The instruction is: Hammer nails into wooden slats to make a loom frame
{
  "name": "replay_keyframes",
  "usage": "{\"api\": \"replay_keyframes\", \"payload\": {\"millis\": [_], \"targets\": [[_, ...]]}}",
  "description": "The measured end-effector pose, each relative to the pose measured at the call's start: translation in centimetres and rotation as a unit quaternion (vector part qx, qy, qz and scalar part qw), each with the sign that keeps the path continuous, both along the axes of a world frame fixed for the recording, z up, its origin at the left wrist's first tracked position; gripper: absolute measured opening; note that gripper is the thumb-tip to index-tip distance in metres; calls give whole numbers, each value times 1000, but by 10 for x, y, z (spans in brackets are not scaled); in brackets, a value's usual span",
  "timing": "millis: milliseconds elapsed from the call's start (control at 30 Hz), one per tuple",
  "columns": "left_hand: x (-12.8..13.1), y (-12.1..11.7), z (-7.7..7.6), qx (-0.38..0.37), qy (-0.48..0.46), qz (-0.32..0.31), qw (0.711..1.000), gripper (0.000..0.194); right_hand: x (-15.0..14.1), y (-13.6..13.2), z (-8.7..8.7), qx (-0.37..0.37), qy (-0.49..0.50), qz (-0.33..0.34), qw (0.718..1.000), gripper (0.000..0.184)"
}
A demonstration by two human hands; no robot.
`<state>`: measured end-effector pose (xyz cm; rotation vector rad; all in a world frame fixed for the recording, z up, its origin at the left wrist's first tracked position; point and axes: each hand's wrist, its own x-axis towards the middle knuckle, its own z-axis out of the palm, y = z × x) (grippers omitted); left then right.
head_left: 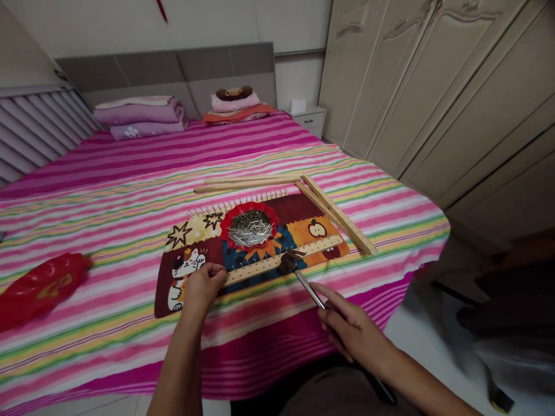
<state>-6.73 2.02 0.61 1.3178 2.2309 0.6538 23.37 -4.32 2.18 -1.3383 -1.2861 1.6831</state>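
Between the two hands lies a nail-studded wooden strip [255, 268]; the left hand [203, 287] is at its left end, its grip unclear. The right hand [353, 325] is clasped around a hammer [309, 287]. Beyond both, a red bowl [224, 228] holds nails [251, 228].

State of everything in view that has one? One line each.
Wooden strip: lying across the mat
Hammer: gripped in the right hand
Left hand: bent, at the strip's left end
Red bowl: upright, holding loose nails
Other wooden strips: lying unheld
Bedding: folded, stacked
Wardrobe doors: shut
Drawer: shut
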Motion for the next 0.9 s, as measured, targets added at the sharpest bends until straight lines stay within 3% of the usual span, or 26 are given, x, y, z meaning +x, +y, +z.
{"api": "replay_keyframes", "payload": {"millis": [167,333,667,900], "targets": [[7,-16,-17,94,-57,30,993,28,-13,6,5,36,5,34,999,50],[13,-20,-28,165,-22,28,986,23,-43,19,11,87,24,94,992,44],[15,-18,-32,168,29,23,985,19,-88,43,23,157,-19,186,970,51],[19,-16,-27,146,60,27,987,16,-86,38,18,209,-44,188,959,50]]}}
